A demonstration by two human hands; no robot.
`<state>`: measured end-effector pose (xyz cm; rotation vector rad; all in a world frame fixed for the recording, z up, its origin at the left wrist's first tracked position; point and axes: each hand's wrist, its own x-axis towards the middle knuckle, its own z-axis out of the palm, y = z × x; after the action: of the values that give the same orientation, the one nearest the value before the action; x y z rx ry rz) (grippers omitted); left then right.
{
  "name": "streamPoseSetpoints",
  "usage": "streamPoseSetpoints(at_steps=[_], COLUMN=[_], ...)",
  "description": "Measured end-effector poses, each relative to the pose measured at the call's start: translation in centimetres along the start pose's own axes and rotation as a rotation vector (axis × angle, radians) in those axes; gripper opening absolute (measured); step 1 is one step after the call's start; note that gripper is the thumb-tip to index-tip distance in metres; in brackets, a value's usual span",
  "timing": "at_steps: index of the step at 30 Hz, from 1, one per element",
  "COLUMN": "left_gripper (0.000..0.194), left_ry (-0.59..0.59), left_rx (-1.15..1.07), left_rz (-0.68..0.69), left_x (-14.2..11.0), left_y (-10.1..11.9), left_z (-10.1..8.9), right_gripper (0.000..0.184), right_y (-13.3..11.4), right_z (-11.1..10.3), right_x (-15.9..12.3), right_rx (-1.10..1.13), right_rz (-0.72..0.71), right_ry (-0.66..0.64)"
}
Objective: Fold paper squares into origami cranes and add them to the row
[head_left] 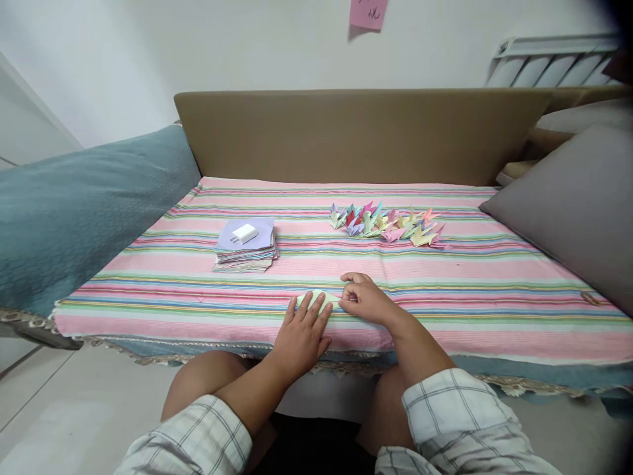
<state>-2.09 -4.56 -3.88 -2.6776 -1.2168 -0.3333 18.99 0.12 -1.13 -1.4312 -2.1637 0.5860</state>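
A pale green piece of folded origami paper (324, 297) lies on the striped cloth in front of me. My left hand (305, 330) presses flat on it with fingers stretched out, covering much of its near side. At the paper's right tip, my right hand (363, 298) is closed in a pinch, thumb and forefinger on the point. Beyond the hands, a group of folded paper cranes (388, 224) in many colours stands on the cloth. To the left sits a stack of square paper sheets (247, 258), with a white charger plug (244, 233) on top.
The pink striped cloth (163, 277) covers the sofa seat. A brown backrest (346, 135) rises behind it, a blue-covered armrest (99, 198) stands left, and a grey cushion (578, 204) leans at right. A small brownish object (591, 299) lies near the cushion.
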Motion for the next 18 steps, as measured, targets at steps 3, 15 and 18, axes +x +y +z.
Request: streamPoseSetpoints(at_steps=[3,15,18], left_gripper=[0.063,0.061,0.059], left_ry=[0.000,-0.002,-0.004], left_rx=[-0.001,-0.020,-0.024], left_rz=[-0.006,-0.034,-0.033], left_x=[-0.05,-0.25,-0.22], left_y=[0.08,0.16,0.15], left_z=[0.13,0.28,0.19], right_gripper=[0.011,0.007,0.005], right_y=[0.06,0.24,0.27], right_z=[0.10,0.42,0.19], right_x=[0.02,0.18,0.18], right_rx=[0.002,0.014,0.069], right_rz=[0.002,0.016,0.019], right_ry=[0.020,0.043,0.061])
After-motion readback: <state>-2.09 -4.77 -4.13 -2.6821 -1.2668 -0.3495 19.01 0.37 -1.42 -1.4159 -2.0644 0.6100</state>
